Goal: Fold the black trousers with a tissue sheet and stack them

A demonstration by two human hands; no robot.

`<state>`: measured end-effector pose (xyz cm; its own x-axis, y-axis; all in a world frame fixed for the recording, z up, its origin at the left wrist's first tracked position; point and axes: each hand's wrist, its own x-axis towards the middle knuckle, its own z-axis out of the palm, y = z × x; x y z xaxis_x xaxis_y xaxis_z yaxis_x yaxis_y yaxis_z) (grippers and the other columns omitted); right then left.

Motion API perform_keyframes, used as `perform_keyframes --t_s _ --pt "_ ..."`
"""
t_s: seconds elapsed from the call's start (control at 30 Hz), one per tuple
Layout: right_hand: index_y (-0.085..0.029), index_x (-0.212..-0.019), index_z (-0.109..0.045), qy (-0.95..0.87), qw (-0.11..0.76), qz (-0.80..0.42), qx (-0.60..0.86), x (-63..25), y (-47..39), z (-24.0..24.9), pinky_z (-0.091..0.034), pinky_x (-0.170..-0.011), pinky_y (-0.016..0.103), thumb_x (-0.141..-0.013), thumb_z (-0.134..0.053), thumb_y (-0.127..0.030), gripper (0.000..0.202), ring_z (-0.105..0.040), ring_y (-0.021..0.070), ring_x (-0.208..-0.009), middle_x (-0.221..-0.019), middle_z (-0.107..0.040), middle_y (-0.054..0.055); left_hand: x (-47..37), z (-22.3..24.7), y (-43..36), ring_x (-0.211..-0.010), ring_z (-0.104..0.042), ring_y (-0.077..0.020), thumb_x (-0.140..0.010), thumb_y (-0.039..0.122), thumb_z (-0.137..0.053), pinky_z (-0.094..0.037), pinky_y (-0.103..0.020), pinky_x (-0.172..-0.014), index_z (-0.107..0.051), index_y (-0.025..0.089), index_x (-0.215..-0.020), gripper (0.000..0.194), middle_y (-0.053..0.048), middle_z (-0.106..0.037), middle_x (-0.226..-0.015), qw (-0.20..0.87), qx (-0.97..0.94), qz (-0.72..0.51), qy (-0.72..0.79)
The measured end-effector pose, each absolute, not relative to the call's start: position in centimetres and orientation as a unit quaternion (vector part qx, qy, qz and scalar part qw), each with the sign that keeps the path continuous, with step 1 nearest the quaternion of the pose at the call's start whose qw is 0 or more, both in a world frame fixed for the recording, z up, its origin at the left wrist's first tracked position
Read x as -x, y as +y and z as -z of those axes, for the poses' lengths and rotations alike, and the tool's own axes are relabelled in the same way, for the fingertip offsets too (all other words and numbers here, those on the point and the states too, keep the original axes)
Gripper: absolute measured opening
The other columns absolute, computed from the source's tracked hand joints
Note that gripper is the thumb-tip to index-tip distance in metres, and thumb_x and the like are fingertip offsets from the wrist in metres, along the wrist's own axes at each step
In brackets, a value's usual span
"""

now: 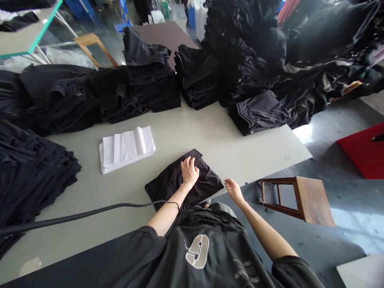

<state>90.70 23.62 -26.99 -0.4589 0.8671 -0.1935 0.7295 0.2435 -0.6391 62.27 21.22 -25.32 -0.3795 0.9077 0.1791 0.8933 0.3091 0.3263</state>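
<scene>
A black folded garment (207, 178) lies on the pale table (120, 192) right in front of me, at its near edge. My left hand (189, 172) rests on top of the cloth, fingers spread and slightly bent. Just off the garment's right corner is my right hand (234, 189), over the table's edge, with its fingers curled; whether anything is between them is too small to tell. Left of the garment lies a stack of white paper sheets (129, 148). A dark cable (114, 207) crosses my left forearm.
Folded black garments (153, 84) stand in piles along the table's back. A large dark pile (33, 172) sits at the left, a low one (259, 112) at the right rear. A wooden stool (313, 200) is on the floor to the right.
</scene>
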Motion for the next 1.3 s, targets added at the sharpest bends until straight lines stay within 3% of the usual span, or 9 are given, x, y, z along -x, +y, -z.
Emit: perform_keyframes --t_s 0.2,0.37,0.57,0.83,1.3 --pt "-0.021 -0.119 -0.060 -0.870 -0.076 -0.238 0.425 -88.4 25.1 25.3 -0.049 -0.094 0.030 -0.097 -0.056 -0.031 0.025 -0.061 0.0208 -0.113 -0.118 -0.066 0.009 -62.4 26.4 25.7 -0.142 -0.045 -0.0381 -0.093 0.024 -0.050 -0.032 -0.066 -0.119 -0.053 0.009 -0.146 0.055 -0.023 -0.050 -0.154 0.048 -0.525 -0.134 0.839" --pt "-0.020 -0.125 -0.056 -0.875 -0.144 -0.151 0.437 -85.2 25.1 24.8 -0.052 -0.082 0.032 -0.099 -0.051 -0.027 0.027 -0.059 0.0249 -0.117 -0.127 -0.063 0.012 -63.0 27.7 25.4 -0.146 -0.040 -0.0386 -0.095 0.024 -0.045 -0.030 -0.068 -0.120 -0.052 0.009 -0.148 0.055 -0.023 -0.046 -0.158 0.019 -0.545 -0.108 0.831" --pt "-0.014 -0.122 -0.060 -0.909 -0.172 -0.141 0.351 -83.7 26.8 24.8 -0.053 -0.084 0.039 -0.103 -0.033 -0.012 0.033 -0.061 0.0275 -0.111 -0.120 -0.066 0.019 -63.2 28.3 24.9 -0.150 -0.038 -0.0366 -0.096 0.023 -0.044 -0.028 -0.065 -0.122 -0.051 0.010 -0.150 0.056 -0.022 -0.043 -0.161 -0.004 -0.546 -0.108 0.831" --pt "-0.017 -0.126 -0.056 -0.916 -0.167 -0.136 0.339 -86.3 28.1 23.6 -0.053 -0.084 0.036 -0.104 -0.033 -0.013 0.033 -0.062 0.0263 -0.110 -0.121 -0.066 0.018 -62.0 29.5 24.7 -0.152 -0.037 -0.0343 -0.098 0.020 -0.040 -0.027 -0.064 -0.124 -0.048 0.013 -0.155 0.057 -0.019 -0.040 -0.164 -0.004 -0.542 -0.117 0.832" --pt "-0.018 -0.125 -0.056 -0.913 -0.152 -0.142 0.350 -85.7 27.5 24.5 -0.052 -0.082 0.034 -0.102 -0.036 -0.013 0.030 -0.065 0.0251 -0.115 -0.124 -0.068 0.015 -63.1 29.4 25.0 -0.151 -0.038 -0.0384 -0.098 0.018 -0.038 -0.034 -0.068 -0.118 -0.045 0.007 -0.156 0.060 -0.025 -0.038 -0.164 -0.024 -0.552 -0.054 0.832"
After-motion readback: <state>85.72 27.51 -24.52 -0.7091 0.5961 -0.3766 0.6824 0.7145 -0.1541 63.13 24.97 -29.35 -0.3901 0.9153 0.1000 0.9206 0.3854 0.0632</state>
